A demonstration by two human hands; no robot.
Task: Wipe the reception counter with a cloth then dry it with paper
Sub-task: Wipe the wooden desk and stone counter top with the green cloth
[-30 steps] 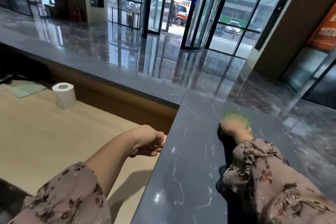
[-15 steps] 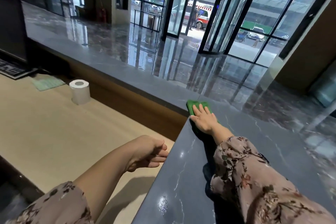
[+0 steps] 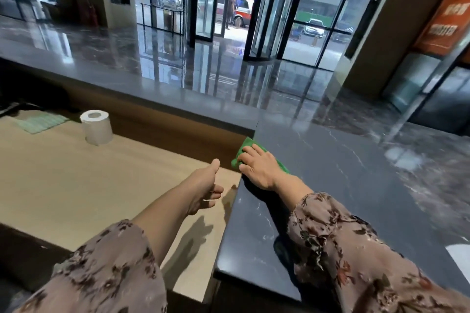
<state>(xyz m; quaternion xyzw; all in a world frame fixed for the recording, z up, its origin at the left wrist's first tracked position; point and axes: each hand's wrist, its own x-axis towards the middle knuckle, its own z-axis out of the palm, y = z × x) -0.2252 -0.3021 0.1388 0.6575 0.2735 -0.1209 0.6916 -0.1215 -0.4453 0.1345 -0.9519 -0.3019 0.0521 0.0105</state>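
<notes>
Our right hand [image 3: 259, 169] flat on the green cloth [image 3: 248, 147] at the counter's [image 3: 343, 185] inner corner, left hand [image 3: 204, 185] loose and empty, we should press evenly along its edge.

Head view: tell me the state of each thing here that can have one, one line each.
green cloth: flat on the counter at its inner edge, pressed under the right hand.
right hand: fingers straight, pressing on the cloth.
left hand: loosely curled, holding nothing, above the desk.
paper roll: upright on the desk, untouched.
</notes>
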